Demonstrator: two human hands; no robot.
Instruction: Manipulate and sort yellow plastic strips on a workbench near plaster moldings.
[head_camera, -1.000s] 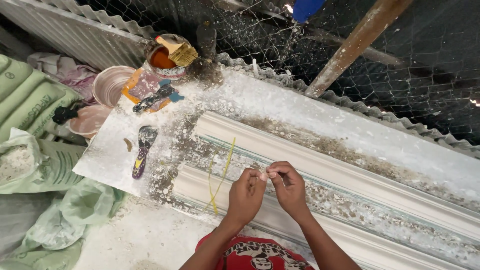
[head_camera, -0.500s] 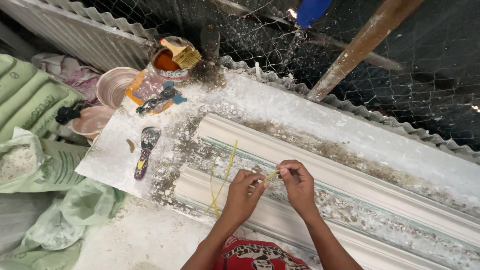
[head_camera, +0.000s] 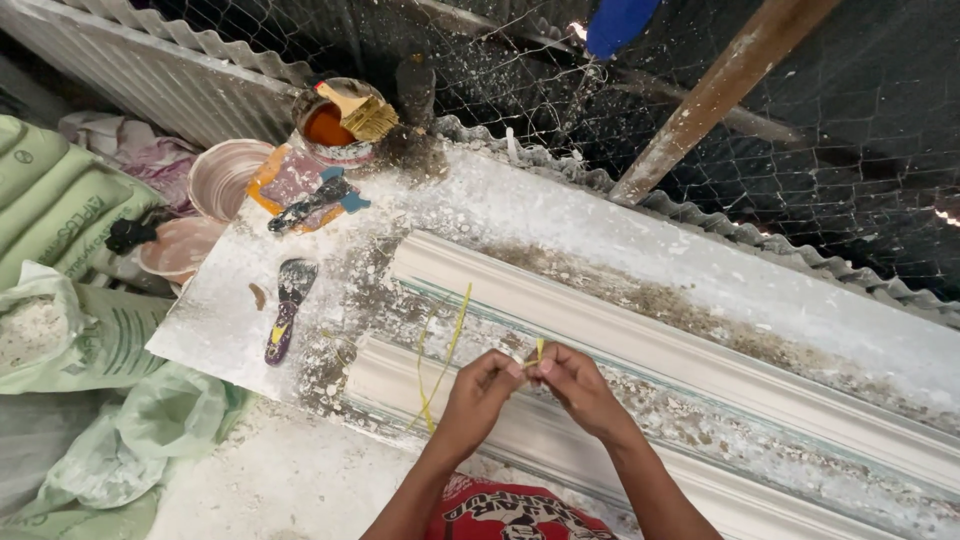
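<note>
Your left hand (head_camera: 478, 392) and right hand (head_camera: 572, 385) pinch the yellow string (head_camera: 447, 350) over the white moulding's (head_camera: 640, 350) near edge, its slack trailing left toward open board before the scraper (head_camera: 285, 310).

A thin yellow string (head_camera: 447, 345) is pinched at one end between the fingertips of the left hand (head_camera: 478, 393) and right hand (head_camera: 572, 385), which meet just above a long white plaster moulding (head_camera: 640, 330). From there the string hangs slack in a narrow loop across the moulding's dusty, speckled channel. The moulding lies flat, running diagonally toward the lower right.
</note>
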